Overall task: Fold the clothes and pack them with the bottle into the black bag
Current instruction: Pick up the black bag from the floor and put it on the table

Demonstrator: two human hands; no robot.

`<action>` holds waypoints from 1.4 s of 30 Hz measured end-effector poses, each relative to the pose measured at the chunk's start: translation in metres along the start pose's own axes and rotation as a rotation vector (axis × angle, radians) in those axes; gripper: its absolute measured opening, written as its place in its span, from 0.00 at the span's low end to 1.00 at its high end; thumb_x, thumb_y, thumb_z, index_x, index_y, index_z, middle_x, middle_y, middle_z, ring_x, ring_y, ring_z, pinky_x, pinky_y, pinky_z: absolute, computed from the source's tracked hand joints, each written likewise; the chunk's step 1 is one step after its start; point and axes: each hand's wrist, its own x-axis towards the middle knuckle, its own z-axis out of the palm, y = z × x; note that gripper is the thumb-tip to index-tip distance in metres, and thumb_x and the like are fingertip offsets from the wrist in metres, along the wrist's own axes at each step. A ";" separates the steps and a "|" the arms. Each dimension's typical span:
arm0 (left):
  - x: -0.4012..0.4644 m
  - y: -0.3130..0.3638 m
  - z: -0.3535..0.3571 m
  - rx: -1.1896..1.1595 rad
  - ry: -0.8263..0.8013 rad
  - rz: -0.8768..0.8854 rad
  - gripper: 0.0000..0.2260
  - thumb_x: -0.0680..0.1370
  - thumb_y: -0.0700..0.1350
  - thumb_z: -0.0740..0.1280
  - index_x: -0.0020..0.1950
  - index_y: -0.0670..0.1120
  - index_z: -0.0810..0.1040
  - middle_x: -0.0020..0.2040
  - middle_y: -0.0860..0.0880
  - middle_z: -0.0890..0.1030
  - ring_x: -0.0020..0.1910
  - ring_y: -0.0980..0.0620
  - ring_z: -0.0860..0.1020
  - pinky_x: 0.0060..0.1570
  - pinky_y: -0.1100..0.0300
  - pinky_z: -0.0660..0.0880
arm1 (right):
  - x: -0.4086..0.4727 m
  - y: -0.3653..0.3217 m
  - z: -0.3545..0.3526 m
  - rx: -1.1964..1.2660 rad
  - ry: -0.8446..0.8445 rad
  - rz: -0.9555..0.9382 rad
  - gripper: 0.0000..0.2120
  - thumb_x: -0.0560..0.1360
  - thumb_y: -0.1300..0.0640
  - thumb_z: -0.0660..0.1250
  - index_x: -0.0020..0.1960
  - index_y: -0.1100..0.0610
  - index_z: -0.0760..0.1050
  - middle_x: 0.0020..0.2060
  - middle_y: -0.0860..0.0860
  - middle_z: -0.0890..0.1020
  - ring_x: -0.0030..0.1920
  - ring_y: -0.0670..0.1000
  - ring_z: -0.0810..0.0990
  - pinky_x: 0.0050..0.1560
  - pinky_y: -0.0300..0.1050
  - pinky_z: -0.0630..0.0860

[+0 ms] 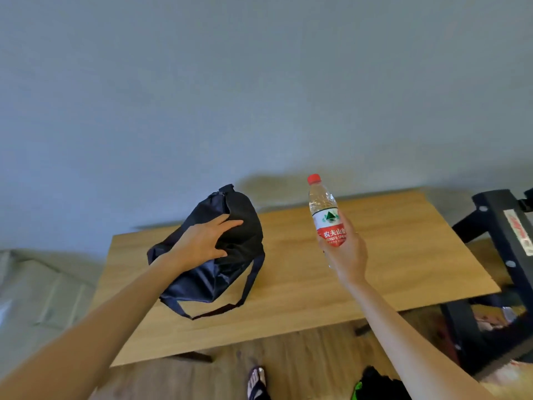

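The black bag lies on the wooden table, left of centre, its strap trailing toward the front edge. My left hand rests on the bag's top with fingers spread over the fabric. My right hand holds a clear water bottle with a red cap and red label upright above the table, to the right of the bag. A dark garment with a green patch lies on the floor at the bottom edge.
A black metal frame stands at the table's right end. A grey wall runs behind the table. A pale cushioned surface sits at the left. My sandalled foot stands on the wood floor below.
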 end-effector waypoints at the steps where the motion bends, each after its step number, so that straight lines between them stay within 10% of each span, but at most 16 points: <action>1: -0.002 -0.017 0.002 0.015 -0.007 -0.024 0.33 0.73 0.46 0.71 0.74 0.56 0.60 0.74 0.53 0.62 0.61 0.50 0.74 0.52 0.60 0.72 | 0.004 -0.002 0.017 0.007 -0.020 -0.002 0.36 0.66 0.50 0.74 0.70 0.41 0.63 0.53 0.49 0.81 0.43 0.52 0.82 0.43 0.52 0.80; 11: -0.023 -0.126 0.063 -0.099 -0.130 -0.225 0.37 0.72 0.48 0.73 0.75 0.58 0.55 0.76 0.50 0.55 0.65 0.48 0.69 0.55 0.52 0.75 | 0.008 -0.021 0.140 0.001 -0.227 -0.055 0.37 0.68 0.54 0.75 0.73 0.48 0.63 0.60 0.49 0.78 0.51 0.49 0.80 0.49 0.48 0.79; 18: 0.008 -0.099 0.058 -0.139 0.268 -0.223 0.30 0.75 0.54 0.68 0.73 0.47 0.63 0.70 0.46 0.67 0.69 0.47 0.62 0.66 0.46 0.65 | 0.006 -0.033 0.179 0.031 -0.333 -0.086 0.36 0.70 0.53 0.74 0.74 0.49 0.61 0.61 0.50 0.77 0.51 0.46 0.78 0.49 0.46 0.80; 27: 0.108 -0.024 0.083 -1.374 0.096 -0.547 0.31 0.71 0.41 0.74 0.69 0.49 0.61 0.57 0.48 0.78 0.56 0.48 0.78 0.47 0.55 0.80 | 0.023 -0.027 0.182 0.149 -0.329 -0.095 0.38 0.66 0.45 0.74 0.73 0.49 0.63 0.57 0.45 0.79 0.52 0.42 0.79 0.48 0.37 0.78; 33: 0.168 0.006 0.100 -1.280 0.133 -0.419 0.37 0.66 0.39 0.78 0.68 0.50 0.62 0.55 0.49 0.79 0.55 0.50 0.79 0.49 0.53 0.80 | 0.073 0.004 0.155 0.139 -0.276 -0.032 0.39 0.64 0.52 0.77 0.71 0.45 0.63 0.57 0.39 0.76 0.54 0.34 0.74 0.47 0.29 0.72; 42: 0.249 0.040 0.134 -1.158 0.153 -0.166 0.40 0.63 0.36 0.79 0.59 0.68 0.62 0.53 0.56 0.80 0.51 0.59 0.79 0.50 0.57 0.79 | 0.140 0.072 0.142 0.065 -0.145 0.079 0.33 0.61 0.54 0.77 0.61 0.44 0.64 0.44 0.40 0.81 0.44 0.43 0.80 0.40 0.47 0.76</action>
